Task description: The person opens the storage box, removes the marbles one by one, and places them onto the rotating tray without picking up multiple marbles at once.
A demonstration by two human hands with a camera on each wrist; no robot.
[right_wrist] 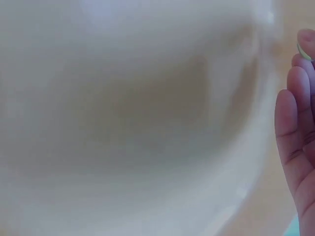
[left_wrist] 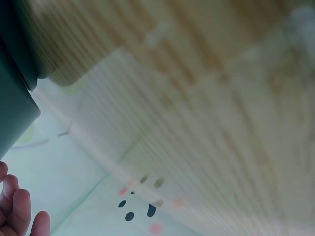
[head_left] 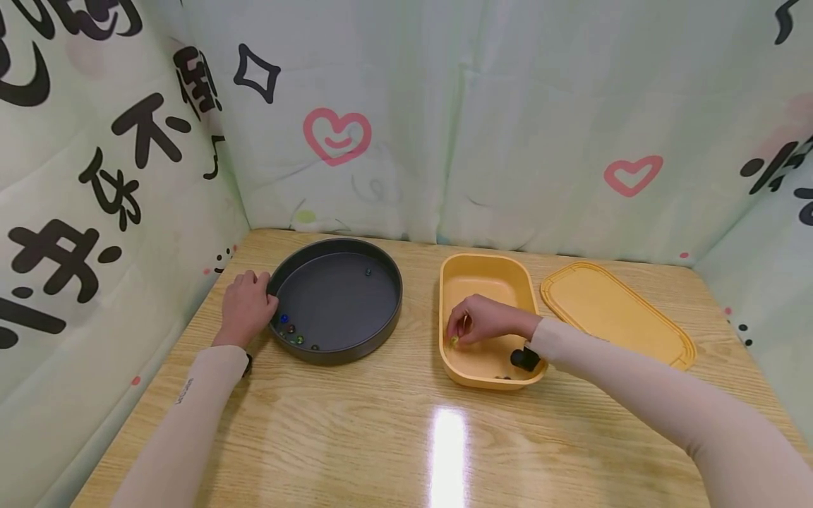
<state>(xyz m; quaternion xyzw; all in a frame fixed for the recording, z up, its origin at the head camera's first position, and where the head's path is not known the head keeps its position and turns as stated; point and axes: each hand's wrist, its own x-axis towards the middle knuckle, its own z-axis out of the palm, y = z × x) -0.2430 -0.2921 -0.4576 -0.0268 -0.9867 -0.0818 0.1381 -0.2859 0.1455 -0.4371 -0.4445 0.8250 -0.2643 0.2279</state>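
My left hand (head_left: 246,308) is at the left side of a dark round pan (head_left: 343,353), thumb at its rim. In the left wrist view its fingers (left_wrist: 20,209) curl beside the pan's outer wall (left_wrist: 15,108). Several marbles lie in the pan, a blue marble (head_left: 284,319) and a green marble (head_left: 300,340) among them. Over the yellow box (head_left: 489,384), my right hand (head_left: 485,319) reaches inside and pinches a yellowish marble (head_left: 454,341) between thumb and fingertips. A sliver of that marble (right_wrist: 304,53) shows in the right wrist view. Small dark marbles (head_left: 503,378) sit at the box's near end.
A yellow lid (head_left: 619,310) lies flat on the wooden table (head_left: 356,430), right of the box and behind the right forearm. Printed cloth (head_left: 406,141) hangs behind and on both sides of the table.
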